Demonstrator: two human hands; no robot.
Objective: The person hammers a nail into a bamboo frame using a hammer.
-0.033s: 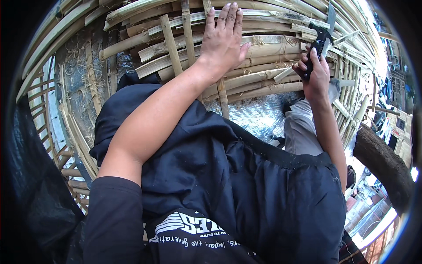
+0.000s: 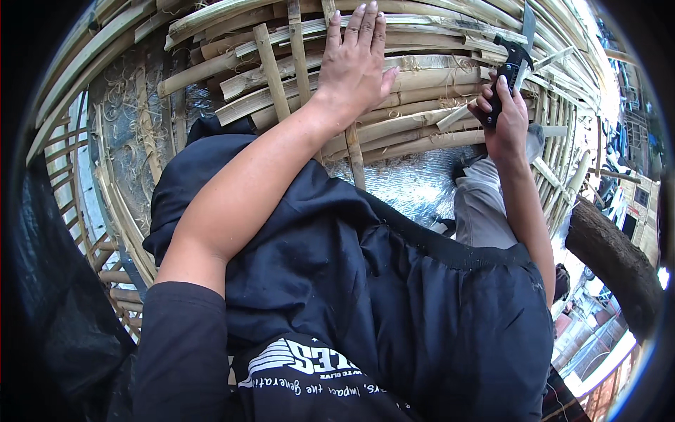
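My left hand [image 2: 355, 67] lies flat on a layer of split bamboo strips [image 2: 429, 81], fingers stretched out and thumb apart. Nothing is held in it. On the right, my right hand [image 2: 505, 119] is closed around a black hammer multi-tool [image 2: 511, 60]. Its small hammer head points left, and a grey knife blade [image 2: 529, 28] sticks up at the far end. Thin cross slats [image 2: 273, 70] lie over the strips, just left of my left hand. Part of the multi-tool's handle is hidden by my fingers.
Silvery sheeting [image 2: 404, 186] shows beneath the bamboo, with curled shavings [image 2: 133, 151] at the left. Bamboo lattice [image 2: 552, 105] rises along the right side. Beyond it stands a thick brown log [image 2: 612, 264]. A dark sheet [image 2: 63, 281] hangs at the left.
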